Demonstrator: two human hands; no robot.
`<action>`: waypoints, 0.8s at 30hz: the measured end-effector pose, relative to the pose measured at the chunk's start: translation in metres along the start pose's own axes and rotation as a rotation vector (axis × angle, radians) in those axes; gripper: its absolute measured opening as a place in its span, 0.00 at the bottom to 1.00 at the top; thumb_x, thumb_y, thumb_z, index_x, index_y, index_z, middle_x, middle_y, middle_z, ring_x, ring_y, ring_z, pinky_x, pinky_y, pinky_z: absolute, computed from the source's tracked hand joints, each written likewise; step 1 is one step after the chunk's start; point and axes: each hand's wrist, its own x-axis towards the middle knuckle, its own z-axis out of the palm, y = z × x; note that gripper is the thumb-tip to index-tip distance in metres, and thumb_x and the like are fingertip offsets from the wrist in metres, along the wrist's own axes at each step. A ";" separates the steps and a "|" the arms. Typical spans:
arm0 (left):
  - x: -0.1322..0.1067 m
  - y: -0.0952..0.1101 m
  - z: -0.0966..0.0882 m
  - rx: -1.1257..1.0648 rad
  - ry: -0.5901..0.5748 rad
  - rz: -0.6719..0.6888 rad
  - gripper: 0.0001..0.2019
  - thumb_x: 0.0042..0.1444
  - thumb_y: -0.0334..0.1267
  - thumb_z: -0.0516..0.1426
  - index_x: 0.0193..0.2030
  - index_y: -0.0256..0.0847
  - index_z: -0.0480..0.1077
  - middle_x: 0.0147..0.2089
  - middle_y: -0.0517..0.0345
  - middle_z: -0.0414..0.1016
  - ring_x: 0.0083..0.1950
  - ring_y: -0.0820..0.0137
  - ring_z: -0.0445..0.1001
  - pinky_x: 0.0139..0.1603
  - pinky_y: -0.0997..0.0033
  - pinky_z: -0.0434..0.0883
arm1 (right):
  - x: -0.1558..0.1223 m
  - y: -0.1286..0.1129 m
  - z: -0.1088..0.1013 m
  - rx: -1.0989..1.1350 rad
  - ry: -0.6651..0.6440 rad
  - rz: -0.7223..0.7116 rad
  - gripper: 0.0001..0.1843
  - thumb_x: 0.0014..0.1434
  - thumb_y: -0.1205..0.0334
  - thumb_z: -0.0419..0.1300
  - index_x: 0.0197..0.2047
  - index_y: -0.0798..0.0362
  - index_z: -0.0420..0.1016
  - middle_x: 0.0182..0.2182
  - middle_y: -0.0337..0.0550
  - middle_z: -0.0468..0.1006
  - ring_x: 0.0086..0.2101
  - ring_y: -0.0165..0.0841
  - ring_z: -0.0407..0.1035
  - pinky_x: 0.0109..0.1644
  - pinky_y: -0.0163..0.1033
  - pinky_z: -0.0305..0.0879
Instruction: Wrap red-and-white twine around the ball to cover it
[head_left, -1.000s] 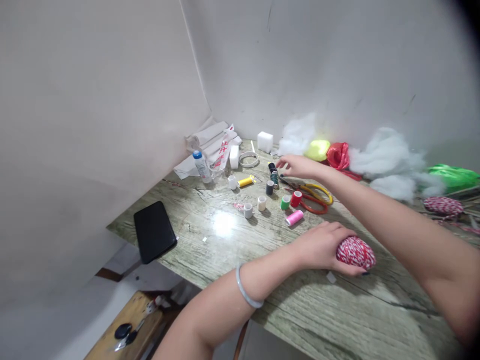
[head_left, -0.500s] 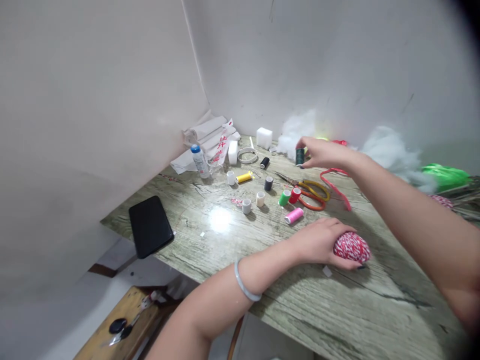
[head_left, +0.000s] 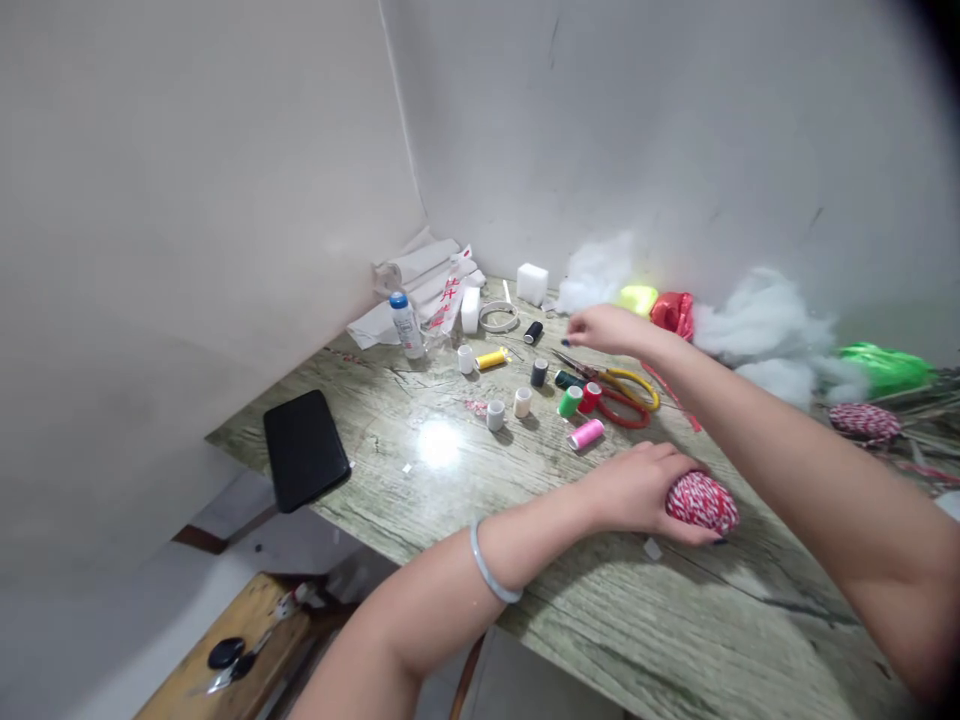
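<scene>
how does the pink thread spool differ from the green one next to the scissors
The pink spool lies on its side, alone, nearer the left hand; the green spool appears tilted more upright, close beside a red spool. The pink one looks longer and slimmer, the green one shorter. Both are small thread spools resting on the wooden table, and neither hand touches them.

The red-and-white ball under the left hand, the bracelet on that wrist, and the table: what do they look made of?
Ball: wound twine, likely cotton, matte; twisted two-colour strands show. Bracelet: a pale, smooth, glossy bangle, perhaps jade or glass. Table: grey wood-grain top, probably laminate, since it reflects the lamp brightly.
</scene>
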 end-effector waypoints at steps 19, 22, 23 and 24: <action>-0.002 0.000 0.000 -0.035 -0.017 -0.005 0.35 0.49 0.56 0.64 0.59 0.36 0.67 0.55 0.43 0.74 0.58 0.54 0.72 0.62 0.58 0.67 | -0.014 -0.016 -0.048 0.341 0.340 -0.158 0.17 0.59 0.64 0.59 0.52 0.54 0.68 0.49 0.52 0.77 0.46 0.38 0.73 0.48 0.40 0.70; -0.002 0.000 0.001 -0.026 0.003 -0.015 0.36 0.49 0.55 0.64 0.60 0.38 0.66 0.56 0.44 0.73 0.58 0.56 0.72 0.62 0.59 0.66 | -0.060 0.023 -0.052 0.551 0.364 -0.043 0.20 0.56 0.61 0.61 0.52 0.52 0.67 0.44 0.52 0.80 0.43 0.40 0.75 0.46 0.43 0.69; -0.003 0.000 0.001 -0.031 0.008 -0.008 0.35 0.49 0.55 0.65 0.60 0.38 0.66 0.57 0.45 0.73 0.58 0.56 0.72 0.62 0.59 0.66 | -0.073 0.032 -0.047 0.579 0.303 -0.016 0.19 0.56 0.60 0.60 0.51 0.51 0.67 0.44 0.51 0.80 0.42 0.40 0.75 0.45 0.43 0.70; -0.003 0.000 0.001 -0.036 0.014 0.001 0.35 0.49 0.54 0.65 0.60 0.38 0.66 0.57 0.44 0.72 0.58 0.56 0.72 0.63 0.59 0.65 | -0.083 0.039 -0.039 0.579 0.234 -0.009 0.18 0.56 0.59 0.59 0.50 0.50 0.68 0.43 0.50 0.80 0.42 0.40 0.76 0.45 0.42 0.70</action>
